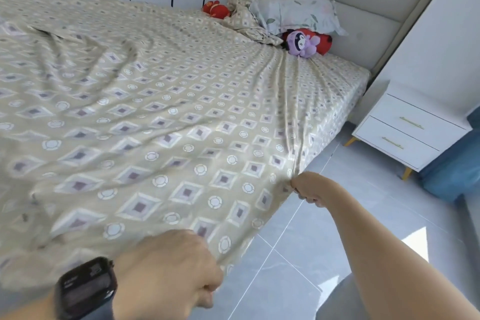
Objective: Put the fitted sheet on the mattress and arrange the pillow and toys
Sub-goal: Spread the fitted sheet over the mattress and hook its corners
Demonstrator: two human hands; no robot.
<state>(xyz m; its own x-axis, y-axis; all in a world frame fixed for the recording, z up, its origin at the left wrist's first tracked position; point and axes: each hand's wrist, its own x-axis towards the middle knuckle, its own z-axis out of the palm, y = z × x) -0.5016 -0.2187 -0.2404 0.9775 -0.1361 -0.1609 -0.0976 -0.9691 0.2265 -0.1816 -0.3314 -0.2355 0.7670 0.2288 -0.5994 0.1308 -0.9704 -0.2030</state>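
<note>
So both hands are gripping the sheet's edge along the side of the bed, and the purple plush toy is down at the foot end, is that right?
Not quite. The head view shows the purple plush toy at the headboard end, below the pillow. The rest holds: left hand and right hand both grip the sheet edge.

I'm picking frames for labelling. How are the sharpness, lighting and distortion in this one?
Head view: bright, even daylight, with a sunlit patch on the floor at lower right. The left hand and watch are motion-blurred and close; the right hand gripping the sheet is slightly soft. The whole image is rather soft. Wide-angle bending shows in the slanted headboard and nightstand.
</note>
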